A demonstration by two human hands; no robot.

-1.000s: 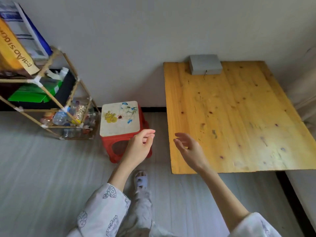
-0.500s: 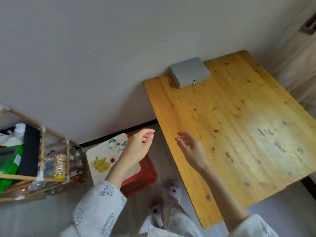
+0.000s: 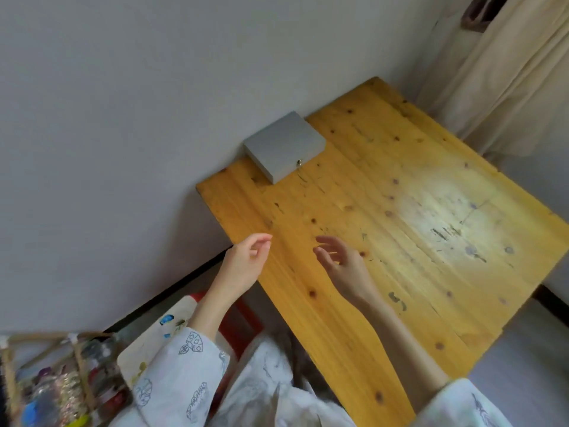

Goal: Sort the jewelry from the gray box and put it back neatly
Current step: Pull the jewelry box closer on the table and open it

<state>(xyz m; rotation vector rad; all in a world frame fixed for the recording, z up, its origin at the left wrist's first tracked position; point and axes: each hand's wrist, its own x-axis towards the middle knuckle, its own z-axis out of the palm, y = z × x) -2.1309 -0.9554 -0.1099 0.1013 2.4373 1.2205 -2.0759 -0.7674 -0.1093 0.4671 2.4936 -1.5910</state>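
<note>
A flat gray box (image 3: 284, 145) lies closed on the far left corner of the wooden table (image 3: 400, 229), against the wall, with a small metal clasp on its front edge. No jewelry shows. My left hand (image 3: 244, 263) hovers at the table's left edge, fingers loosely curled, holding nothing. My right hand (image 3: 338, 263) hangs over the tabletop, palm turned inward, fingers relaxed and empty. Both hands are well short of the box.
A red stool with a painted white top (image 3: 160, 337) stands below the table's left side. A bamboo rack (image 3: 49, 386) with bottles sits at the lower left. A cream curtain (image 3: 508, 75) hangs at the right.
The view has swung toward the table and closer to it. Both hands now sit over the table's left part instead of over the floor; the box looks nearer.
</note>
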